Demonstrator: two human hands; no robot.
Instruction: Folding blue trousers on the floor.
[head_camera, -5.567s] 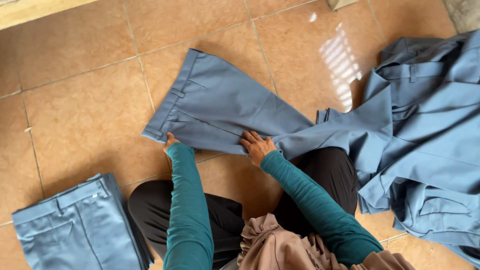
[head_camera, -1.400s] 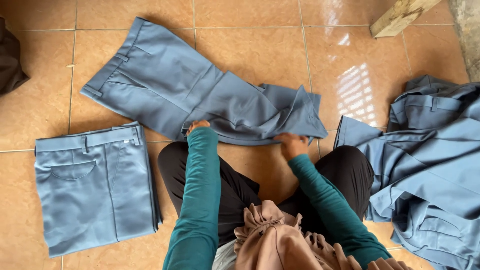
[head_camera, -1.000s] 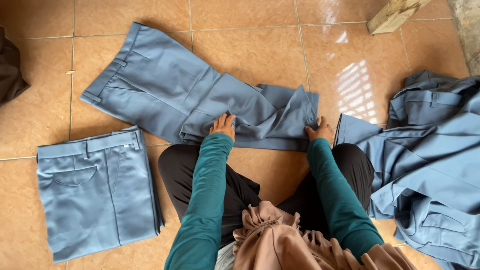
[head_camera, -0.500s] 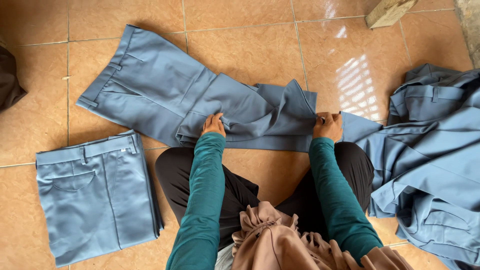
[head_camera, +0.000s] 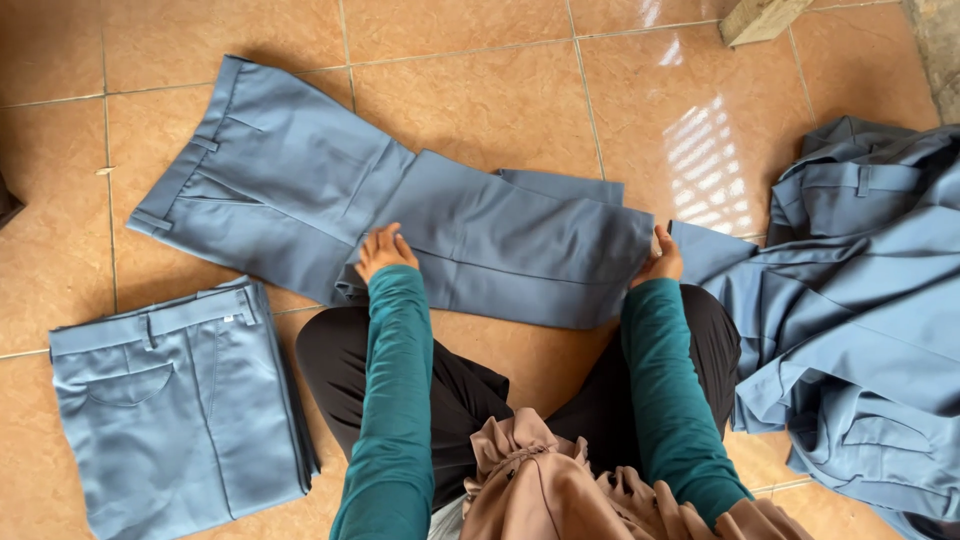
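- Stack (head_camera: 180, 400) of folded blue trousers at lower left of the frame, lying on the tiled floor (head_camera: 480, 100); several pairs, but the edges are too close to count.
- One pair of blue trousers (head_camera: 400, 220) spread across the middle of the frame, waistband at upper left, legs doubled back over themselves toward centre right.
- Left hand (head_camera: 383, 250), centre left, flat with fingers spread, pressing on the trousers near the crotch; it grips nothing.
- Right hand (head_camera: 660, 262), centre right, holds the folded leg edge, thumb above the cloth, fingers hidden beneath it.
- Two teal sleeves run down from the hands toward the bottom edge.
- One loose heap (head_camera: 850, 310) of blue garments at right, rumpled; number of pieces cannot be told.
- One wooden block (head_camera: 760, 18) at top right.
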